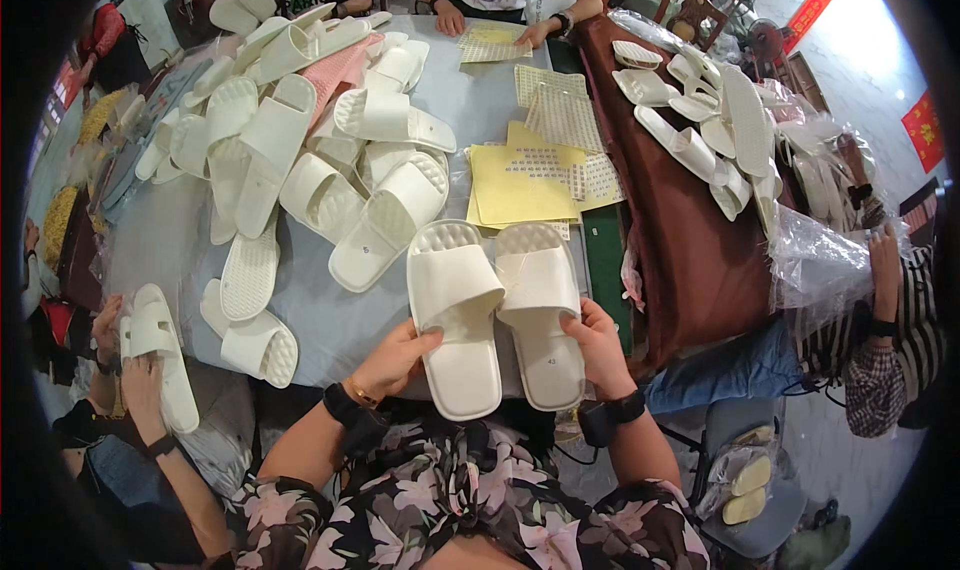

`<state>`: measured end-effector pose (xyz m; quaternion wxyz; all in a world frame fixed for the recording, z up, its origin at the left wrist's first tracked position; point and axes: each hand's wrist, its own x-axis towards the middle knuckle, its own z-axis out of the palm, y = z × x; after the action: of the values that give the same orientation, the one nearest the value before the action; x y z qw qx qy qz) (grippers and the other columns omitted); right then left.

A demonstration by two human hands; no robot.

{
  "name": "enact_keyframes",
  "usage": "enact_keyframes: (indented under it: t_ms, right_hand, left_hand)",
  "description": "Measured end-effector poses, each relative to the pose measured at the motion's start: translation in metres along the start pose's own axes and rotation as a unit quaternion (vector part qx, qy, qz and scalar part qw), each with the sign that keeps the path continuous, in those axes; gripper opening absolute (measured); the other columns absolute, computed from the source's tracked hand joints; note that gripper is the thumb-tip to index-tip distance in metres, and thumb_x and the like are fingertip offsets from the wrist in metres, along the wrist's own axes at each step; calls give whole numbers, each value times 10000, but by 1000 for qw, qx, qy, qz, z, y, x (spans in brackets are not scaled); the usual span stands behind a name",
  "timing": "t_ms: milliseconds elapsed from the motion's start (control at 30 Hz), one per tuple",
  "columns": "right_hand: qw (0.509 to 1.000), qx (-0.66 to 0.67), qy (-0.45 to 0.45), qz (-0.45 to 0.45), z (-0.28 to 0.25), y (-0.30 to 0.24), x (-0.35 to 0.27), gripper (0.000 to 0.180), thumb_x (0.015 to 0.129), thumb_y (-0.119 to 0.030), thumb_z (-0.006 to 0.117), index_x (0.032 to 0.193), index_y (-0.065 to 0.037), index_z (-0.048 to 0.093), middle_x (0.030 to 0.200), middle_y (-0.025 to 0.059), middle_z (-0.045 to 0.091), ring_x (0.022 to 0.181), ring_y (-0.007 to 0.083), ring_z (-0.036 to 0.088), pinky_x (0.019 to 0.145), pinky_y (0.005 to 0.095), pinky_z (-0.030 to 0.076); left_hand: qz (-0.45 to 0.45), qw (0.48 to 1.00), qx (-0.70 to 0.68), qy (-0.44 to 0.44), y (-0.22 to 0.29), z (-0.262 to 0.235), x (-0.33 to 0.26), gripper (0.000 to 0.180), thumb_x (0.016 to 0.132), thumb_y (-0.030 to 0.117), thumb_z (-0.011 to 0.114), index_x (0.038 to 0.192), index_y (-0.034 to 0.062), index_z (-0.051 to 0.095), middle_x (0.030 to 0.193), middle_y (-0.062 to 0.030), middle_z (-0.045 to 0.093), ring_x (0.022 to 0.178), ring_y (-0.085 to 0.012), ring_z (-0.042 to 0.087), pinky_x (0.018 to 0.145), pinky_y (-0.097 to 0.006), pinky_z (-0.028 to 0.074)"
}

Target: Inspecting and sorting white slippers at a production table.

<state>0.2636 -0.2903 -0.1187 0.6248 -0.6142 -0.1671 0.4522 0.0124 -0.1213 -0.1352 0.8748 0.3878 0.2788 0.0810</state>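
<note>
Side by side in front of me I hold a pair of white slippers above the near table edge. My left hand grips the left slipper at its outer side, thumb on top by the strap. The right slipper is in my right hand, thumb pressed on the footbed; a small printed mark shows near its heel. Both soles face down, and my other fingers are partly hidden underneath. Just beyond lie yellow sticker sheets and a loose slipper.
A large pile of white slippers covers the table's left side. More slippers lie on a brown-covered table at right. Co-workers' hands are at left with a slipper, at right with clear plastic, and across by sticker sheets.
</note>
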Motion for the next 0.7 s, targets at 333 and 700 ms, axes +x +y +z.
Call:
enact_keyframes:
  t_ms: [333, 700]
  right_hand:
    - [901, -353, 117, -225, 2, 16, -2, 359, 891, -88, 624, 1216, 37, 537, 925, 125, 668, 782, 186, 623, 700, 298, 493]
    - [942, -234, 127, -203, 1, 20, 11, 314, 918, -71, 586, 1215, 25, 552, 927, 134, 667, 816, 147, 620, 718, 293, 489]
  left_hand:
    - [94, 833, 502, 212, 12, 4, -6, 484, 853, 298, 710, 1168, -38, 563, 695, -164, 652, 622, -304, 655, 578, -395, 500]
    - [335, 631, 674, 188, 12, 26, -1, 607, 771, 237, 754, 1288, 12, 529, 1097, -163, 557, 1019, -342, 538, 848, -430, 452]
